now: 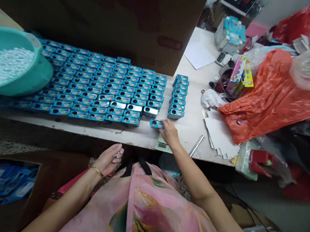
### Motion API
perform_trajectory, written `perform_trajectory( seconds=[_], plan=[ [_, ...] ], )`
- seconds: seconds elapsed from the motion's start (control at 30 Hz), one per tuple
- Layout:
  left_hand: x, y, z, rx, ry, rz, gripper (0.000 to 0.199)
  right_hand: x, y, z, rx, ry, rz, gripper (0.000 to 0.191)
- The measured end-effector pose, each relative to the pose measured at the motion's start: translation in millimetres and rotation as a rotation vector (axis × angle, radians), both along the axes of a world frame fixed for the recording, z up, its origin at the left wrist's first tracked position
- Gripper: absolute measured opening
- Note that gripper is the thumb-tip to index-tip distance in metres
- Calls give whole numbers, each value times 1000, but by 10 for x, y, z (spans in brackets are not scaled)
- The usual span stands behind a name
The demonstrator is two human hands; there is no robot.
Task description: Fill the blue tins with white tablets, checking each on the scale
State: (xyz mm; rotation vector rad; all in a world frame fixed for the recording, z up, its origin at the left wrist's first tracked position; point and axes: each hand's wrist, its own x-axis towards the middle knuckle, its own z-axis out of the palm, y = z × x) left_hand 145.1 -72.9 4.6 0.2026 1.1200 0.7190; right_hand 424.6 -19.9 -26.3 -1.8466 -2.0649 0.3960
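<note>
Head view: one blue tin (156, 123) lies just below the frame's centre, its right end pinched in the grip of the right hand (169, 132). Roughly eight tins form a column (178, 96) right of centre; the packed block (106, 91) leftward is too dense to count. Bare surface (194, 101) flanks that column. Lower centre, beyond the front edge, the left hand (109, 158) curls around small white pieces (117, 154).

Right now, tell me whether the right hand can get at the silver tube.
Probably yes: the silver tube lies uncovered on the table, though the right hand is holding a tin.
</note>
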Motion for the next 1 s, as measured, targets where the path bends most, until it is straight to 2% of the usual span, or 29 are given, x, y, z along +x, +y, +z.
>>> perform_trajectory(
  seconds=[0.1,0.17,0.23,0.37,0.4,0.43,0.5,0.57,0.67,0.77,0.87,1.0],
  plan=[
    [-72,-2,-4,24,5,11,15,-365,301,-137,-18,-23,6,39],
    [-118,-7,-18,37,4,7,15,-417,414,-208,4,-11,15,39],
    [-157,-14,-42,31,11,7,15,-265,441,-226,61,3,-10,36],
    [-161,-22,-83,-6,32,18,15,368,402,-163,136,-113,-275,27],
    [-138,-20,-86,-9,32,19,15,507,407,-157,128,-164,-304,26],
    [-108,-18,-83,-10,30,21,15,615,423,-161,114,-211,-296,26],
    [-32,-11,-64,-8,23,19,15,732,476,-191,82,-284,-190,23],
    [45,-7,-36,-8,11,11,15,756,517,-210,76,-323,-91,21],
    [125,-9,-9,-17,-10,2,15,752,462,-118,127,-339,-51,20],
    [181,-18,-19,-22,-24,3,13,738,240,104,157,-340,20,21],
    [273,-16,-36,-35,-66,-14,9,628,-48,278,111,-340,146,21],
    [445,14,19,-93,-106,-18,17,404,-324,276,20,-306,211,20]
  ],
)
